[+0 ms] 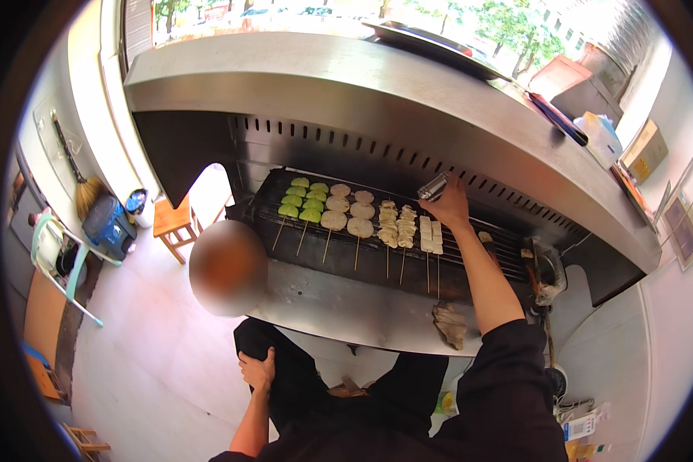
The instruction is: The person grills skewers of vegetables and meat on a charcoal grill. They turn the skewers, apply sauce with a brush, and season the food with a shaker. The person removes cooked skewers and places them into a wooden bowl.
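My right hand (450, 203) holds a shiny shaker jar (433, 187) tilted over the back edge of the grill (462, 254). Below and left of it, bamboo skewers lie side by side on the grate, handles towards me. Two carry green vegetable slices (310, 215); two hold round pale slices (360, 227), possibly lotus root or potato. Then come two with bunched, folded pale pieces (406, 225) and two with white blocks (426, 234). My left hand (258, 368) rests on my left knee with no object in it.
A crumpled cloth (450, 325) lies on the steel front ledge (323, 291). Brush-like tools (530, 271) stand by the grill's right end. Overhead, a steel hood (346, 86) bears a dark tray (439, 49). A wooden stool (174, 222) is at left; a blurred patch hides something beside it.
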### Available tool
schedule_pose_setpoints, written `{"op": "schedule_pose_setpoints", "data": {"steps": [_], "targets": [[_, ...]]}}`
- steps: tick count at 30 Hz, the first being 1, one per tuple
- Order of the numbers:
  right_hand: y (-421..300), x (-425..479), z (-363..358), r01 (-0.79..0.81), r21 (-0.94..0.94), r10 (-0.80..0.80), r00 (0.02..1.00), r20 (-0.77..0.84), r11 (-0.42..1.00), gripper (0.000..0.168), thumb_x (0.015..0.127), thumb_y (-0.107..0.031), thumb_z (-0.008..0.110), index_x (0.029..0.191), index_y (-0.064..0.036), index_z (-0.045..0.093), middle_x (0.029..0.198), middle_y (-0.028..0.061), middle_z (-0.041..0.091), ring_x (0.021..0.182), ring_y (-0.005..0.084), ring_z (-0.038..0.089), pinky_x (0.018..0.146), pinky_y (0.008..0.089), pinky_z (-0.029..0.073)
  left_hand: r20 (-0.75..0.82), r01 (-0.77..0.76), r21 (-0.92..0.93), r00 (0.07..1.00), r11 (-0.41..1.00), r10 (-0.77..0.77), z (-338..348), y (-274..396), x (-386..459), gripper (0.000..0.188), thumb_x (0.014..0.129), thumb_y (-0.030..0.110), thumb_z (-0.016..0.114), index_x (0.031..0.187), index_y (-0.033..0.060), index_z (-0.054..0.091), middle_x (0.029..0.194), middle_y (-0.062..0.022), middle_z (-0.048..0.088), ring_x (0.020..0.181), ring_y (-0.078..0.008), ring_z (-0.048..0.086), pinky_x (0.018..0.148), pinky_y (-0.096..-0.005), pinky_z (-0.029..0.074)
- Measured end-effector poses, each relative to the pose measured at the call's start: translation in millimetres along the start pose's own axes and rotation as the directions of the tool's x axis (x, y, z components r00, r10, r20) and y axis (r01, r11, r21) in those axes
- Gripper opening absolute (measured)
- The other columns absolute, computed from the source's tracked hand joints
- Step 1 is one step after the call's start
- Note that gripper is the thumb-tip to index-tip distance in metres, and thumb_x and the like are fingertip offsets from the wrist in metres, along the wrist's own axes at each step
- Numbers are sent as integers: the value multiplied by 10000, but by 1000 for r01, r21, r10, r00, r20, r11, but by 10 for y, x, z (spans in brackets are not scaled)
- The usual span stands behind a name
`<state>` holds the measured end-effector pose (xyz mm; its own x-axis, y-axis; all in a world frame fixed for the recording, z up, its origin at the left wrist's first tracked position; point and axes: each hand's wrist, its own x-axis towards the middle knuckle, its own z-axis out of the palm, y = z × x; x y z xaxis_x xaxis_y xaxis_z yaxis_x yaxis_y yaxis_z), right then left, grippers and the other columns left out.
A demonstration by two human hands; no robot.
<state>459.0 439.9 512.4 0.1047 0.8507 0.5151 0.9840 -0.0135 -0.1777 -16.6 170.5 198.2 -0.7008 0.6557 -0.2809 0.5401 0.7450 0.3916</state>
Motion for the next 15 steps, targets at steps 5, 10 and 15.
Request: {"op": "schedule_pose_setpoints", "data": {"steps": [5, 10, 15], "targets": [[-377, -299, -589, -364, 551, 234, 927, 293, 751, 947, 699, -415, 859, 1399, 26, 397, 1326, 220, 531, 1244, 333, 528, 990, 423, 495, -91, -331, -119, 942, 936, 322, 17, 18, -301, 784, 769, 448, 784, 1360, 17, 501, 1326, -247, 518, 1185, -419, 543, 1012, -514, 437], [29, -1357, -740, -451, 878, 235, 847, 477, -159, 344, 939, -214, 657, 1193, 12, 598, 1223, 121, 634, 1215, 270, 580, 1136, 408, 391, 347, -161, -824, 613, 542, 710, -318, 1379, -1096, 371, 925, 284, 698, 1148, -10, 663, 1099, -129, 680, 996, -189, 650, 871, -321, 517], [211, -3064, -1070, -251, 859, 301, 862, 408, -447, 374, 915, -198, 657, 1233, -15, 581, 1256, 117, 626, 1281, 333, 535, 1163, 475, 381, 609, 344, -793, 430, 503, 666, -341, 2694, -1319, 434, 972, 373, 644, 1181, -8, 629, 1067, -84, 671, 982, -186, 634, 851, -311, 497]]}}
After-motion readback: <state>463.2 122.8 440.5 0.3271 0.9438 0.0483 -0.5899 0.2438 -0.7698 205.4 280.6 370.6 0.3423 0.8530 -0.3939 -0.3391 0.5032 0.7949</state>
